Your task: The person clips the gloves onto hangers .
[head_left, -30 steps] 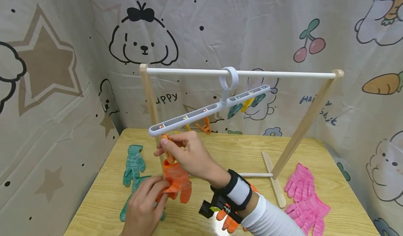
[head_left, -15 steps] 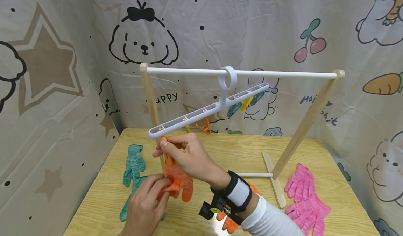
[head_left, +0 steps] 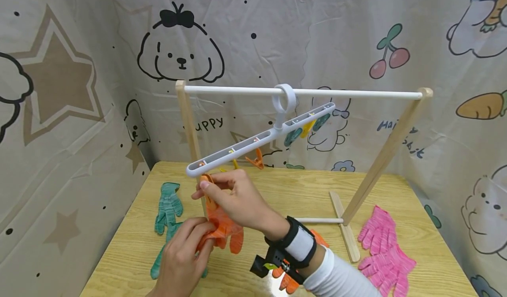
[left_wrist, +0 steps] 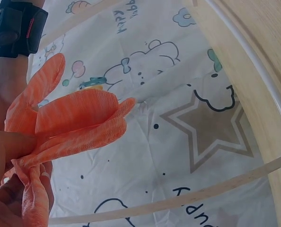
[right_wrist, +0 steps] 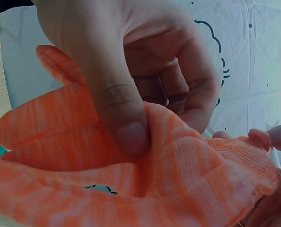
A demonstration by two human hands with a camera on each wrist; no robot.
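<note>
A white hanger (head_left: 253, 144) hangs tilted from the rack's bar, its left end low. My right hand (head_left: 243, 202) pinches an orange clothespin (head_left: 208, 196) under that end, with the thumb on its side. The cuff of an orange knitted glove (head_left: 225, 226) meets the clothespin's lower end. Lower down, my left hand (head_left: 184, 248) pinches the same glove across its palm. In the right wrist view the left thumb (right_wrist: 131, 137) presses on the knit, and the cuff runs to the right hand's fingers. The glove's fingers (left_wrist: 79, 111) stick out loose in the left wrist view.
The wooden rack (head_left: 382, 160) stands on the table (head_left: 317, 182). Green gloves (head_left: 168, 209) lie left, pink gloves (head_left: 386, 248) right. Another orange glove (head_left: 291, 284) lies partly under the right wrist. Green clothespins (head_left: 293, 136), a yellow clothespin (head_left: 306, 129) and an orange one (head_left: 258, 159) hang from the hanger.
The hanger has shifted slightly left and its left end has dipped. The clothespin has come lower over the glove's cuff. Both hands keep their hold.
</note>
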